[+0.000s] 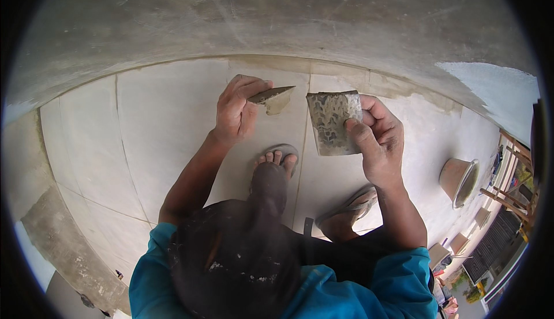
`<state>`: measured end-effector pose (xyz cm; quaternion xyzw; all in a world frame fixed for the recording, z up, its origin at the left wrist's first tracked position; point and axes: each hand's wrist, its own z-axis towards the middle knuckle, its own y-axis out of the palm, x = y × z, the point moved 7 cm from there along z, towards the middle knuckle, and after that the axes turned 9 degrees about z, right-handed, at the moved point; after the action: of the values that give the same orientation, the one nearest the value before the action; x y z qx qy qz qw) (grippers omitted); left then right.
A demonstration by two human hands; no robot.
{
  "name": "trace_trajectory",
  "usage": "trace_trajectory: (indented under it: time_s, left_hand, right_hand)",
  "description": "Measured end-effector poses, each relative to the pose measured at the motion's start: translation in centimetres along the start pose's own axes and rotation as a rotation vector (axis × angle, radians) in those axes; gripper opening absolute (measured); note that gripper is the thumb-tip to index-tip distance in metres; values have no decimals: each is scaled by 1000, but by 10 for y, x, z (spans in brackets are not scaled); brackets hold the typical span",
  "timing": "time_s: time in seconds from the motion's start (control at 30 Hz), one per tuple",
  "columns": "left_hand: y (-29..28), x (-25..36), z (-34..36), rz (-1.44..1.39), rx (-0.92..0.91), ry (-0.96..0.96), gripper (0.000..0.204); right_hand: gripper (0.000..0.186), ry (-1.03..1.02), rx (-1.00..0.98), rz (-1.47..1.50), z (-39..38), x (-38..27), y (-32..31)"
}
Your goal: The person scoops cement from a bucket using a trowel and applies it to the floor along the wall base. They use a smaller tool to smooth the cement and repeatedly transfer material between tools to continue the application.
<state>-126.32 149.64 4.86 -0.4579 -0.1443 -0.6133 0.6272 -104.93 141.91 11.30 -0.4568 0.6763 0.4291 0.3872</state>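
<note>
My left hand (pixel 235 110) is closed around a thin, pointed scraper blade (pixel 271 95), seen nearly edge-on, with beige paste clinging below it. Its handle is hidden by the fingers. To the right, my right hand (pixel 381 140) grips a flat, roughly square plate (pixel 334 122) by its right edge, thumb on the face towards me. Grey, patterned smears of paste cover that face. A small gap separates blade and plate; they do not touch. Both are held up above the pale floor, in front of a grey plastered wall (pixel 271 19).
Large pale tiles (pixel 173 128) cover the floor around my sandalled feet (pixel 277 160). On the right, a tan bucket (pixel 459 180) stands on the floor. Further right are wooden pieces (pixel 508 203) and other clutter. A white-painted patch (pixel 496 96) marks the wall.
</note>
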Motion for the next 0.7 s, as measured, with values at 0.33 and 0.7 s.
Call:
trace_trajectory:
  time_s: [0.33,0.7]
  left_hand:
    - [0,18,7,220,-83,44,39]
    - [0,21,7,424,-97,166,52]
  right_hand:
    - [28,147,-31,-21,9,12,5]
    - [27,150,-92,180,10,14,7]
